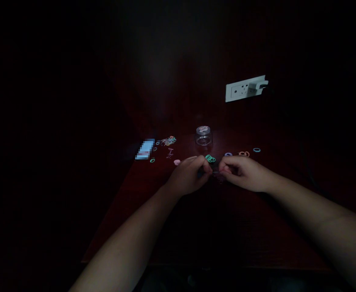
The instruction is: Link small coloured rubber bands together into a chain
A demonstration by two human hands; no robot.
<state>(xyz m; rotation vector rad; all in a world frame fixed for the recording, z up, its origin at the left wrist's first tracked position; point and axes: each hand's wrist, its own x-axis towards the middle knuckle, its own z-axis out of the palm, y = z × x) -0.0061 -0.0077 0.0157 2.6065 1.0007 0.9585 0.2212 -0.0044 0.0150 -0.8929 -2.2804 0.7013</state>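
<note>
My left hand (191, 175) and my right hand (241, 172) meet low over the table, each with thumb and fingertips pinched. A thin, pale hair tie (215, 172) seems to span the small gap between the fingertips, mostly hidden by them. Just beyond the left fingers lie green hair ties (210, 158) in a cluster. A purple hair tie (228, 154) and orange hair ties (244, 154) rest behind my right hand, with a teal one (256, 150) farther right. Beside my left hand is a pink hair tie bunch (177, 162). Dim purplish bands (219, 178) show beneath the fingertips.
A clear lidded jar (203, 137) stands at the back of the dark red table (196, 227). Mixed hair ties (168, 140) lie in a pile at left, near a lit phone (145, 149). A wall socket (245, 89) with a plug is behind. The surroundings are very dark.
</note>
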